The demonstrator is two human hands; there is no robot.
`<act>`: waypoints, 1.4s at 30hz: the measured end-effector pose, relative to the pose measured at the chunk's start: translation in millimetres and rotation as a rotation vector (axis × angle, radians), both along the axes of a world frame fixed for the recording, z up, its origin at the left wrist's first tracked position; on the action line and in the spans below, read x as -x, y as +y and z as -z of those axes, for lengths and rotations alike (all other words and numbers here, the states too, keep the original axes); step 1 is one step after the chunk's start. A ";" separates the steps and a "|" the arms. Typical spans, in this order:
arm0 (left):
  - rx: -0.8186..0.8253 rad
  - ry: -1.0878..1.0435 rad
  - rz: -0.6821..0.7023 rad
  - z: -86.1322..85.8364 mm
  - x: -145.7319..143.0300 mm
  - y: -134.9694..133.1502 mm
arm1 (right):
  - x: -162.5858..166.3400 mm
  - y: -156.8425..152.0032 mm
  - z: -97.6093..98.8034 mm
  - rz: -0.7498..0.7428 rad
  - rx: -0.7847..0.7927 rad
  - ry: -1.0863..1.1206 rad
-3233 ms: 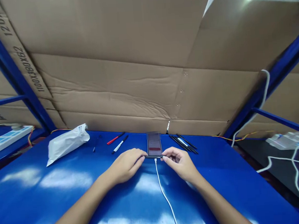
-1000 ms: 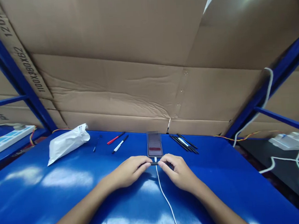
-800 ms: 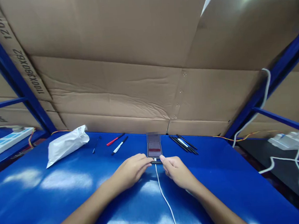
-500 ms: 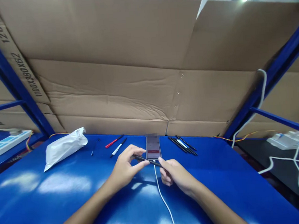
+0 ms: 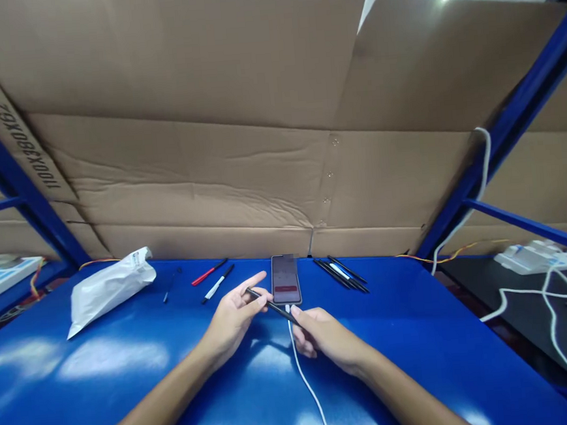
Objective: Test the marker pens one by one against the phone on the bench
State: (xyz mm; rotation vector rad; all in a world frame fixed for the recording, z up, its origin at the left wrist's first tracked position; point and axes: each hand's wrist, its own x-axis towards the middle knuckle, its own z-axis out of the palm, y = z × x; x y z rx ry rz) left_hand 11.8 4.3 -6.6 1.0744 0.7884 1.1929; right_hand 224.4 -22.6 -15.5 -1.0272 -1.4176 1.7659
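Observation:
A thin black pen (image 5: 277,310) slants between my two hands above the blue table. My left hand (image 5: 230,321) pinches its upper left end between the thumb and bent fingers, with the index finger stretched out toward the phone. At the lower right end, my right hand (image 5: 327,337) grips the pen with thumb and curled fingers. Just beyond the hands lies a phone (image 5: 285,274), its screen lit and a white cable (image 5: 301,368) running from its near end toward me. Whether the pen has a cap cannot be made out.
Several black pens (image 5: 342,275) lie together right of the phone. To the left are a red pen (image 5: 208,272), a white-and-black pen (image 5: 217,284), small dark bits (image 5: 165,298) and a white plastic bag (image 5: 108,290). Cardboard (image 5: 204,199) walls the back; blue posts (image 5: 517,125) stand at both sides.
My left index finger has come off the pen and straightened, and the left thumb has shifted onto its end. The pen slopes more steeply. My view has turned slightly right.

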 end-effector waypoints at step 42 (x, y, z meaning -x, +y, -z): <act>-0.526 1.056 -0.306 28.8 66.9 48.3 | -81.6 51.1 -0.3 0.553 -0.677 -1.120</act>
